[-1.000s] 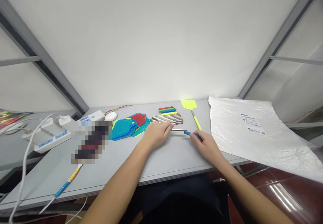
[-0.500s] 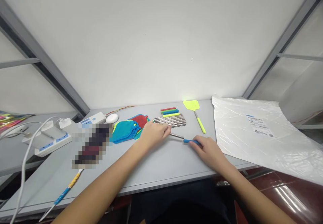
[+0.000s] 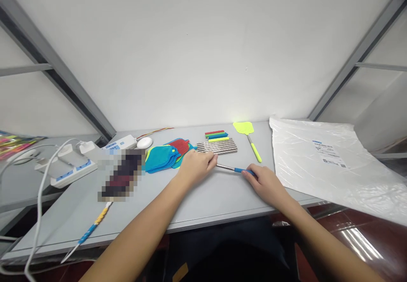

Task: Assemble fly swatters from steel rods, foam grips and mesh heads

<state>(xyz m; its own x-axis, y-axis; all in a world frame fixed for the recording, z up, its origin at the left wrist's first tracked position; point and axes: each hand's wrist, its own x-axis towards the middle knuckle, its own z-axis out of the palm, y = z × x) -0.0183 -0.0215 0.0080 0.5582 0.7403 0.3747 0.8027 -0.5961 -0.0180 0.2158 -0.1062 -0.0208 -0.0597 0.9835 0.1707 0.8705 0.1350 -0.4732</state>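
My left hand (image 3: 197, 167) is closed around a thin metal rod (image 3: 225, 167), whose right part sticks out past the fingers. A blue handle grip (image 3: 242, 170) is pinched in my right hand (image 3: 266, 185). The rod's end meets the grip's open end between my hands; how deep it sits inside cannot be seen. Behind my left hand lies a row of metal rods (image 3: 222, 147), with several coloured handle grips (image 3: 218, 139) above them. Blue fly swatter heads (image 3: 159, 158) and a red one (image 3: 182, 147) are piled to the left. A whole yellow fly swatter (image 3: 243, 128) lies farther back.
A white plastic package (image 3: 305, 159) covers the table's right side. On the left are a power strip (image 3: 74, 174) with white cables, a round white disc (image 3: 144, 143), a blurred dark object (image 3: 122, 176) and a cord with yellow and blue wrapping (image 3: 92, 227). A wall stands behind.
The gap between rod and blue grip has closed; the rod's end now meets the grip. The whole view has shifted slightly. Both hands keep their holds.
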